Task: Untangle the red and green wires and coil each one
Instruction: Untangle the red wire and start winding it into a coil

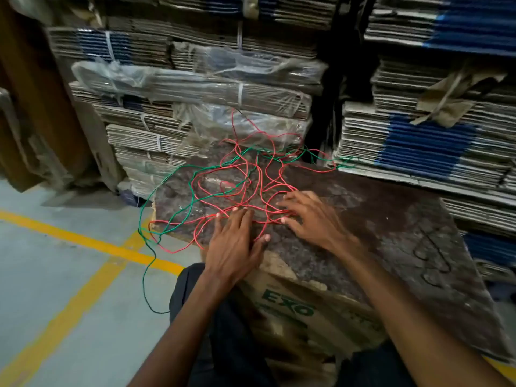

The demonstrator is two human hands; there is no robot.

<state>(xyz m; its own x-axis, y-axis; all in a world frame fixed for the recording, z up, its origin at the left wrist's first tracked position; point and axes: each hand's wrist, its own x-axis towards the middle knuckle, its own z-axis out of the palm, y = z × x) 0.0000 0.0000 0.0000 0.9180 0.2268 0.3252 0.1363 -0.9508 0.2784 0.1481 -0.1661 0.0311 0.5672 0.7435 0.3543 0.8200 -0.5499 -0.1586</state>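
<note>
The left hand (234,241) lies palm down with fingers nearly straight, its fingertips pressing on loops of the red wire (245,174); it grips nothing. The right hand (312,216) is spread just to its right, fingers slightly bent and resting on red loops; whether any strand is pinched cannot be told. Both hands sit at the near side of the tangle, which sprawls over the dark, worn top of a cardboard box (391,219). The green wire (167,188) weaves through the red one, arcs past the box's left edge and hangs down toward the floor (55,247); its other end trails right onto a cardboard ledge. Red loops also overhang the near-left corner. Open room lies to the left, over grey floor with yellow lines (83,241). Far and right, bundled stacks of flattened cartons (195,88) wall the box in closely, some wrapped in plastic.
</note>
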